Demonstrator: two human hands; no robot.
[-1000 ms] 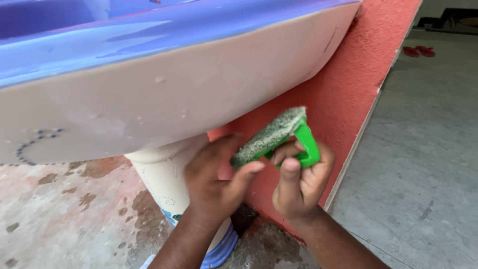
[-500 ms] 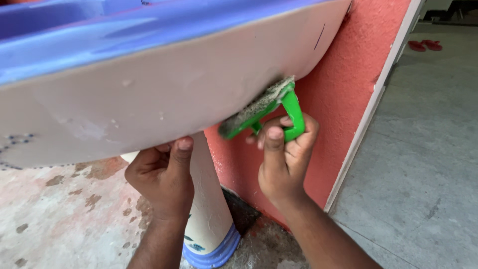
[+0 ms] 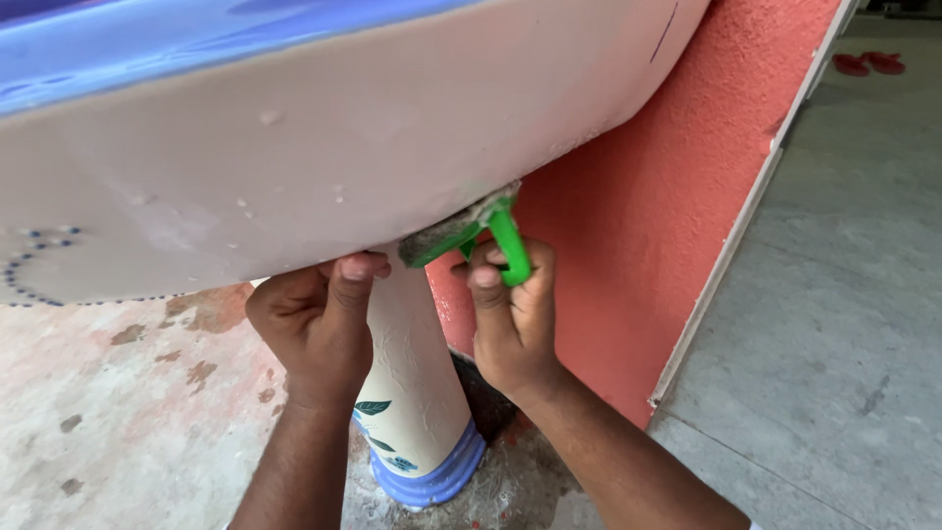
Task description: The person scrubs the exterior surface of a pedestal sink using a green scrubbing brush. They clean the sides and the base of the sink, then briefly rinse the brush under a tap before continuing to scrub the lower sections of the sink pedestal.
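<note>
While both forearms are rising from the bottom edge of the view, the hands are working side by side under the pale underside of a wash basin (image 3: 324,137) with a blue rim. The right hand (image 3: 512,319) is reaching upward with the wrist bent back, its fingers curling closed around the green plastic handle of a scrub pad (image 3: 461,234); the thumb is pointing up along the handle's near side. The scrub pad is lying tilted, its grey-green abrasive face pressing against the curved bottom of the basin, just right of where the bowl meets the pedestal (image 3: 412,383).

The left hand (image 3: 314,324) is holding up beside it, well clear of the pad, with the thumb standing upright and its tip touching the basin's lower edge. Its fingers are folding back toward the palm and appear to be bracing against the bowl's underside; it is gripping nothing that shows.

The pedestal is standing between the two forearms, cream with leaf markings and a blue ringed foot. A salmon-red textured wall (image 3: 638,216) is rising just behind the right hand, and a grey concrete floor (image 3: 834,324) is stretching off to the right, with a pair of red sandals (image 3: 868,63) lying far away on it.
</note>
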